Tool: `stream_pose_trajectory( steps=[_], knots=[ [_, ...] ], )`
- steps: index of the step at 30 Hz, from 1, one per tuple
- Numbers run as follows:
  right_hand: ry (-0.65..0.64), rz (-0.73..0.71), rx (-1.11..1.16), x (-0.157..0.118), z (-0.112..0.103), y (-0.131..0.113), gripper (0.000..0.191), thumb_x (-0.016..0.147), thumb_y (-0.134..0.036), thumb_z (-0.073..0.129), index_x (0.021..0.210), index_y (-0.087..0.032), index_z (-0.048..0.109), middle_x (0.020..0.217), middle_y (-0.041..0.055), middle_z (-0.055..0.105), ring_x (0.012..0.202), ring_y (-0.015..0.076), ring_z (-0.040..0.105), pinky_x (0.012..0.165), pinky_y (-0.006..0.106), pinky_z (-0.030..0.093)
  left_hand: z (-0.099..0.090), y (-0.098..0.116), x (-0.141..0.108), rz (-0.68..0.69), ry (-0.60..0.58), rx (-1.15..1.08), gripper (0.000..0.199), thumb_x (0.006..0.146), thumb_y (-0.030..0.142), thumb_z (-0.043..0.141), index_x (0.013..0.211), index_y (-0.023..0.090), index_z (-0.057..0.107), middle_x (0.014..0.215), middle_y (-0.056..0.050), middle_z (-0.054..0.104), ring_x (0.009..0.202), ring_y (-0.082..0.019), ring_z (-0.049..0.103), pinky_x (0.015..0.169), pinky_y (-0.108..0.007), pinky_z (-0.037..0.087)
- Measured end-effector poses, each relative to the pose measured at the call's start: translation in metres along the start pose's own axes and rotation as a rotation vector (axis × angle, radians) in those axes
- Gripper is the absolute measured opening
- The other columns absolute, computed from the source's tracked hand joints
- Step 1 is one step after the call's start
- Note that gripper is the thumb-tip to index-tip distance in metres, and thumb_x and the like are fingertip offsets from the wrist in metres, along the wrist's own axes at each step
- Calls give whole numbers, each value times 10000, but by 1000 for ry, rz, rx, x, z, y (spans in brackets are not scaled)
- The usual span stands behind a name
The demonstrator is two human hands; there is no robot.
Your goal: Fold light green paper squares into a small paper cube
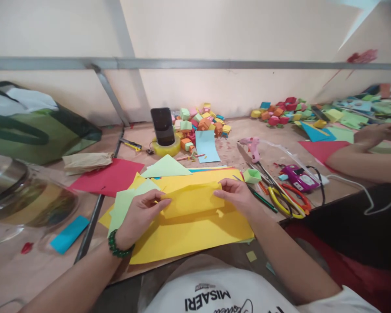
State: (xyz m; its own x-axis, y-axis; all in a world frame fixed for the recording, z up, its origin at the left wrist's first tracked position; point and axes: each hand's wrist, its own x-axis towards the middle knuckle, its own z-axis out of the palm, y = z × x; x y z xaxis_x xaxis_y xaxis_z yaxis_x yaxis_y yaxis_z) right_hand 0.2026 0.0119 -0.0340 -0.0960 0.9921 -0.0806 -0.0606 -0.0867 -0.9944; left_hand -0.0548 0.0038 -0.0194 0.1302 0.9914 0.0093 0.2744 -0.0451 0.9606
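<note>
A strip of yellow paper (pixel 192 201) is stretched between my two hands above a larger yellow sheet (pixel 182 243). Its left end is pinched between the thumb and fingers of my left hand (pixel 143 213), which has a green bead bracelet (pixel 117 245) at the wrist. At the right end, my right hand (pixel 236 195) grips the strip the same way. Pale green paper (pixel 124 208) sticks out from under the left side of the yellow sheet. Just beyond my right hand stands a small light green paper box (pixel 252 175).
A phone (pixel 163 126) stands in a yellow tape roll (pixel 166 148), beside piled paper cubes (pixel 203 124). To the right lie scissors (pixel 285 202), a pink glue gun (pixel 252 148) and a purple device (pixel 299 177). Another person's arm (pixel 368 152) rests far right. A glass jar (pixel 26 200) stands left.
</note>
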Motion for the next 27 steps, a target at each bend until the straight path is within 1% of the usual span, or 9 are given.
stream_pose_trajectory(
  steps=[2, 4, 7, 9, 13, 15, 17, 22, 27],
  knots=[
    [-8, -20, -35, -2, -1, 1, 406, 546, -507, 785, 621, -160, 587, 592, -35, 535, 568, 88, 454, 566, 233, 370, 0, -2, 1, -3, -5, -2, 249, 652, 393, 701, 616, 165, 606, 567, 21, 536, 540, -106, 452, 512, -220, 372],
    [10, -43, -78, -4, -2, 2, 412, 587, -521, 756, 592, -159, 559, 563, -48, 479, 547, 77, 401, 536, 225, 325, 1, -2, 1, -12, -4, -4, 254, 649, 403, 709, 631, 166, 619, 565, 21, 542, 534, -107, 452, 508, -221, 374],
    [57, -78, -120, -5, 0, 4, 438, 608, -528, 739, 555, -173, 489, 529, -66, 386, 518, 68, 318, 486, 219, 255, 2, -2, 1, -30, 15, -34, 253, 629, 404, 729, 664, 171, 638, 572, 21, 551, 540, -110, 458, 514, -224, 387],
    [87, -102, -117, -4, 0, 8, 447, 609, -525, 742, 555, -183, 459, 520, -72, 354, 503, 67, 292, 466, 219, 236, 2, -4, 2, -54, 35, -75, 272, 603, 406, 751, 682, 171, 638, 577, 24, 549, 543, -107, 459, 514, -222, 393],
    [170, -146, -102, -3, -4, 20, 408, 610, -495, 762, 610, -187, 495, 561, -60, 406, 523, 76, 348, 482, 217, 304, 3, -15, 5, -104, 81, -130, 329, 575, 419, 783, 703, 168, 615, 608, 21, 561, 567, -108, 477, 528, -222, 404],
    [208, -154, -110, -4, -7, 25, 388, 607, -479, 776, 647, -187, 524, 582, -53, 432, 539, 84, 379, 492, 219, 329, 3, -21, 6, -107, 72, -140, 334, 593, 428, 774, 732, 168, 615, 649, 12, 587, 596, -115, 498, 556, -228, 415],
    [229, -152, -126, -5, -8, 28, 376, 608, -466, 785, 664, -186, 540, 581, -50, 442, 533, 86, 388, 484, 220, 328, 3, -22, 6, -103, 50, -154, 328, 607, 428, 762, 745, 166, 621, 671, 8, 600, 613, -117, 507, 581, -234, 420],
    [232, -157, -155, -8, -7, 25, 349, 631, -449, 783, 669, -178, 567, 568, -41, 460, 515, 82, 384, 469, 218, 326, 3, -11, 3, -146, 72, -201, 315, 572, 406, 763, 681, 153, 610, 614, 20, 567, 576, -102, 471, 570, -232, 401],
    [225, -177, -197, -9, -6, 24, 339, 646, -461, 770, 671, -180, 582, 555, -32, 451, 518, 92, 389, 448, 219, 339, 3, 2, -1, -115, 61, -145, 328, 593, 452, 724, 621, 163, 571, 576, 23, 521, 564, -103, 426, 548, -232, 375]
  ],
)
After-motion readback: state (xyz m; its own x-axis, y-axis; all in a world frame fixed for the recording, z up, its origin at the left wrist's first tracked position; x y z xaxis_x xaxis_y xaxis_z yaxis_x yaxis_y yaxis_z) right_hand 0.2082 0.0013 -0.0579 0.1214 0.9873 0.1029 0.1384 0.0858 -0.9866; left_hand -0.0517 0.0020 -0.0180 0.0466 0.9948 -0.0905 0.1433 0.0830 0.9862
